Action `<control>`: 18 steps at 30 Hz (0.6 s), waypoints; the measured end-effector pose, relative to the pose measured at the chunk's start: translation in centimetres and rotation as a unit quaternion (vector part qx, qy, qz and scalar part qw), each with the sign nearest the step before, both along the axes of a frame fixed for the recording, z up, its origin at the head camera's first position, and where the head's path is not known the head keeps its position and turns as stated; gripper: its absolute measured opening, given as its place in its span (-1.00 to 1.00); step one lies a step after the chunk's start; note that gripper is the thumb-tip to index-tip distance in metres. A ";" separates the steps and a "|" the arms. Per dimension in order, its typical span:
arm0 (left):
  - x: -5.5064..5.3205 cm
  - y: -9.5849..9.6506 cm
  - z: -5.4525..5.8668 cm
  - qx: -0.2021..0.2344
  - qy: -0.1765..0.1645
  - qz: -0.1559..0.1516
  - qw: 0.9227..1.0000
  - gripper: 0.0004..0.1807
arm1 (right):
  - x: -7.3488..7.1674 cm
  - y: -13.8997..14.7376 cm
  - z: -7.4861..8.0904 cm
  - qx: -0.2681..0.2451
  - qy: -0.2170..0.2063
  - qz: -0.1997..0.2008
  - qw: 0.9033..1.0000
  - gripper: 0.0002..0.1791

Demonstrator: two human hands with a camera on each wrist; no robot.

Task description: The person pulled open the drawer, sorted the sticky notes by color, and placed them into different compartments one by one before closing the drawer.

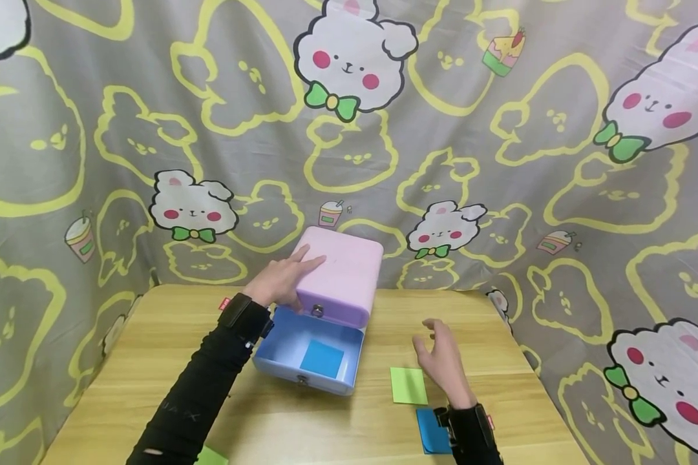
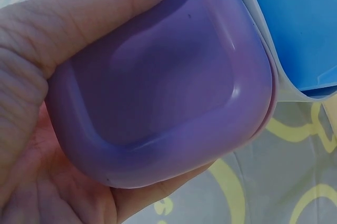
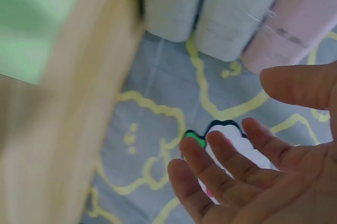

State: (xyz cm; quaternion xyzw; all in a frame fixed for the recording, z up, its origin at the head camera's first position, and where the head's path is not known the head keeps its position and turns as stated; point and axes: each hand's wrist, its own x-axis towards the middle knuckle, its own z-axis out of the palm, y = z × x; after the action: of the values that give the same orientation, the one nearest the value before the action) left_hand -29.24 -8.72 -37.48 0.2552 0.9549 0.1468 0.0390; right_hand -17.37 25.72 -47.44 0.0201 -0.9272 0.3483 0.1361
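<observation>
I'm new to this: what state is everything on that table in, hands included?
Left hand: gripping the pink-topped box.
Right hand: fingers loosely curled, holding nothing.
Purple drawer: looks shut.
Blue drawer: pulled open.
Blue note: inside that drawer.
Green note: lying flat on the table.
Blue paper: on the table, partly hidden.
Second green note: partly cut off by the frame.

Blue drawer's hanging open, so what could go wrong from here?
If pushed in, the blue drawer might pinch the left hand, which grips the pink-topped box just above. Tipping that box could slide the blue note lying loose-looking inside. The right hand might nudge the green note beside it.
</observation>
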 end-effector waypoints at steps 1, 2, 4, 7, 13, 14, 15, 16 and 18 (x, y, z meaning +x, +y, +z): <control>0.0 0.0 0.0 0.002 -0.001 0.001 1.000 0.37 | 0.5 0.0 -0.4 -0.001 -0.014 -0.007 1.000 -0.47; -0.1 0.0 -0.1 0.003 -0.001 0.001 1.000 0.37 | 1.0 -0.1 -0.7 0.000 -0.029 -0.014 0.999 -0.46; -0.1 0.0 -0.1 0.005 -0.004 0.003 1.000 0.37 | 1.8 0.0 -1.3 0.004 -0.059 -0.028 0.998 -0.44; 0.0 0.2 -0.1 0.008 -0.009 0.006 1.000 0.36 | 3.1 0.2 -2.2 0.012 -0.107 -0.052 0.993 -0.39; 0.2 0.3 0.0 0.012 -0.011 0.011 1.000 0.35 | 4.7 0.2 -4.2 0.041 -0.171 -0.093 0.980 -0.27; 0.2 0.3 0.0 0.012 -0.010 0.011 1.000 0.35 | 4.9 0.2 -4.4 0.048 -0.177 -0.098 0.978 -0.24; 0.2 0.2 0.0 0.011 -0.009 0.011 1.000 0.35 | 5.1 0.1 -4.6 0.052 -0.186 -0.104 0.976 -0.20; 0.2 0.2 0.0 0.011 -0.009 0.011 1.000 0.35 | 5.3 0.0 -4.8 0.055 -0.194 -0.107 0.974 -0.17; 0.2 0.2 0.0 0.011 -0.008 0.011 1.000 0.35 | 5.7 -0.2 -5.1 0.059 -0.212 -0.112 0.969 -0.09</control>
State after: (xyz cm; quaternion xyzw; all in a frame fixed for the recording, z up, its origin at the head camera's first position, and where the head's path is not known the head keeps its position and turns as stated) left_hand -29.07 -8.57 -37.45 0.2443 0.9555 0.1598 0.0421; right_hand -11.66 25.51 -52.51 -0.1501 -0.9501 0.2722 -0.0274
